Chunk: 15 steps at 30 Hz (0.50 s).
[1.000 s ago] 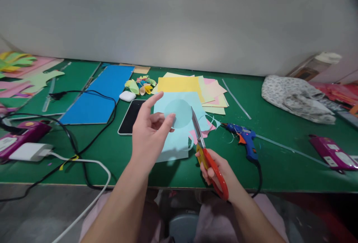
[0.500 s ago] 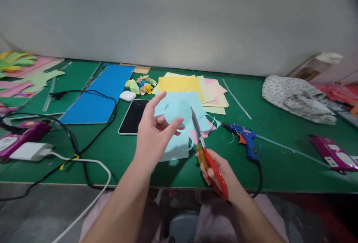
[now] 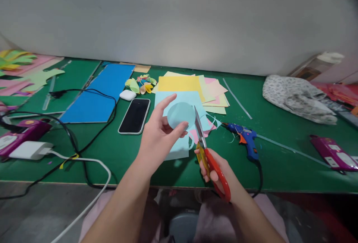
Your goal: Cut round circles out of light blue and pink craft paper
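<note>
A round piece of light blue paper [image 3: 180, 114] is pinched between the thumb and fingers of my left hand [image 3: 160, 134]. It is held above a sheet of light blue paper [image 3: 176, 152] on the table. My right hand [image 3: 216, 166] grips a pair of scissors [image 3: 201, 135] with red and yellow handles. Their blades point away from me and lie at the right edge of the round piece, nearly closed. Thin curled blue paper offcuts [image 3: 191, 141] and pink scraps lie just right of the sheet.
A blue glue gun [image 3: 243, 135] with its cord lies to the right. On the left are a phone [image 3: 134, 117], a white case [image 3: 128, 95], paper flowers [image 3: 141, 84] and a blue board [image 3: 97, 97]. Cables cross the left side near a purple power strip [image 3: 24, 138]. A patterned cloth [image 3: 296, 97] lies far right.
Both hands have shifted slightly right and towards me, the round paper and scissors with them. More of the phone now shows beside my left hand.
</note>
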Motion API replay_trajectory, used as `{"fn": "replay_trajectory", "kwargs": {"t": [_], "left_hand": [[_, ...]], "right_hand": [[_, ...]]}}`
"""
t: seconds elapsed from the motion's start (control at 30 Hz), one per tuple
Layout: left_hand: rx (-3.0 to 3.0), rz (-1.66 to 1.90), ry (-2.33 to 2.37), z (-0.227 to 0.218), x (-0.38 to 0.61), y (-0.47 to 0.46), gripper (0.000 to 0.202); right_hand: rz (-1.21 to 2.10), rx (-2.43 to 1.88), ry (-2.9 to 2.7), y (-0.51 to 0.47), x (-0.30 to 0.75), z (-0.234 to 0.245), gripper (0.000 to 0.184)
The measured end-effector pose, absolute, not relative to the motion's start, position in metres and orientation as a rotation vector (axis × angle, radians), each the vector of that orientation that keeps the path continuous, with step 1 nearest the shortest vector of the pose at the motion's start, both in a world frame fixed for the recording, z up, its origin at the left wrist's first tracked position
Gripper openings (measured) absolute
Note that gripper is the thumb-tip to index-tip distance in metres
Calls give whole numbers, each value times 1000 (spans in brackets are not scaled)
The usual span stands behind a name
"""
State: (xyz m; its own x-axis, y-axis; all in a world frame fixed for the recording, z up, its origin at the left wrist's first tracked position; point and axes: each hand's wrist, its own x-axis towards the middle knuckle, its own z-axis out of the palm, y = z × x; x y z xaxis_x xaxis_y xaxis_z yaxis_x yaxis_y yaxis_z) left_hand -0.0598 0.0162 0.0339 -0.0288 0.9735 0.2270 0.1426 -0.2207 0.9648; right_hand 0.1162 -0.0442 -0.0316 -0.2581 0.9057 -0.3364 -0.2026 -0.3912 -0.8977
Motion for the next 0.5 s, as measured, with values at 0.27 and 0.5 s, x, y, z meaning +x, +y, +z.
{"fn": "replay_trajectory", "kwargs": {"t": [0.27,0.5], "left_hand": [[1477,1294,1225,37,-59,16,63],[1456,1293,1236,36,-61,17,65]], "right_hand": [[1765,-1149,-951,-45,117,-34,72],[1762,-1155,-976,-44,116,-34,76]]}}
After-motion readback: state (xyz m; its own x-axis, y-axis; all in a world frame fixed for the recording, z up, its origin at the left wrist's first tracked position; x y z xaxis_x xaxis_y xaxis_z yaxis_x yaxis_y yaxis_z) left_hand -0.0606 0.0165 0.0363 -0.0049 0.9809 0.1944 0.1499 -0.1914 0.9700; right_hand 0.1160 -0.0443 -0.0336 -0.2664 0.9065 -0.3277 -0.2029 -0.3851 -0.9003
